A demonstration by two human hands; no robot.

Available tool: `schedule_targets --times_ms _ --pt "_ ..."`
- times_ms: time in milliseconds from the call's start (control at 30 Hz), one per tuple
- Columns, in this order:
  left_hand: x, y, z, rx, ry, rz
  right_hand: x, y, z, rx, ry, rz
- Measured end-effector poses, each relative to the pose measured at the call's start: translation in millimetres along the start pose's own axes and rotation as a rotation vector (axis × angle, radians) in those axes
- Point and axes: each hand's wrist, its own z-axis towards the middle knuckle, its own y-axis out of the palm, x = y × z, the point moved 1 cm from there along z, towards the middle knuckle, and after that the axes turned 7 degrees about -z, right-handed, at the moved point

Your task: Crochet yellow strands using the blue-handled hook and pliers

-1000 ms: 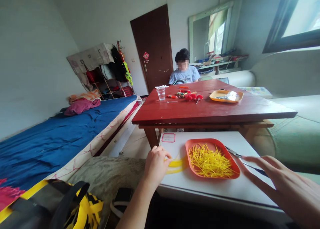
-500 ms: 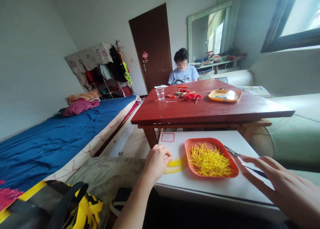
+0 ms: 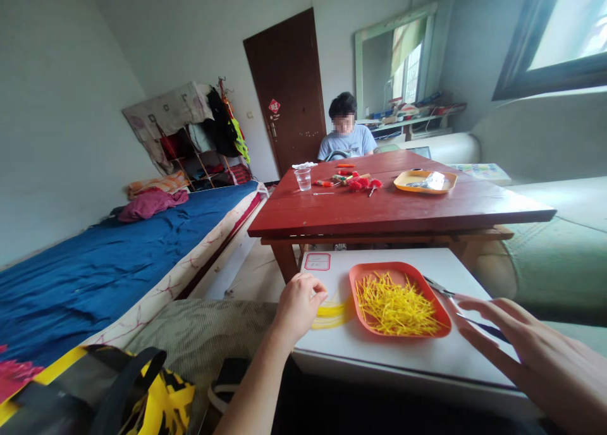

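Observation:
My left hand is over the left side of a white box, thumb and fingertips pinched together. Whatever thin thing may be between them is too small to make out. Beside those fingertips lies a loose bundle of long yellow strands. A red-orange tray in the middle holds a heap of short cut yellow pieces. Along the tray's right edge lie scissors, blades pointing away from me. My right hand rests beside and partly over them, its fingers stretched out and apart.
Beyond the box stands a dark red table with a clear plastic cup, several red-handled tools and a yellow tray. A person sits behind it. On my left are a bed and a yellow-black bag.
The view has shifted very slightly. Both hands keep almost the same place and pose, and the tray and scissors have not moved on the box.

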Motion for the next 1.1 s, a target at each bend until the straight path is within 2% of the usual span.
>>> schedule_targets --times_ms 100,233,400,633,800,967,1033,1100 --pt "0 -3.0 -1 -0.013 -0.002 0.003 -1 -2 1 -0.097 0.036 0.041" --pt "-2 -3.7 -5 -0.029 0.009 0.009 -1 -3 1 -0.12 0.029 0.055" --pt "-3 3.8 -6 -0.032 0.022 -0.017 -1 -2 0 -0.141 0.02 0.034" --pt "-2 -1.0 0 0.093 0.01 -0.191 -5 -6 0 -0.154 0.023 0.041" --pt "2 -9.9 1 0.275 -0.053 -0.428 -2 -3 -2 -0.084 0.007 0.051" --pt "11 -10.9 -5 0.392 -0.122 -0.805 2 3 -7 0.111 -0.026 0.095" --pt "17 -6.7 -12 0.433 -0.161 -0.978 -3 2 -13 0.213 -0.053 0.204" --pt "26 1.6 -22 0.454 -0.215 -1.142 -15 -3 -20 0.244 -0.088 0.405"
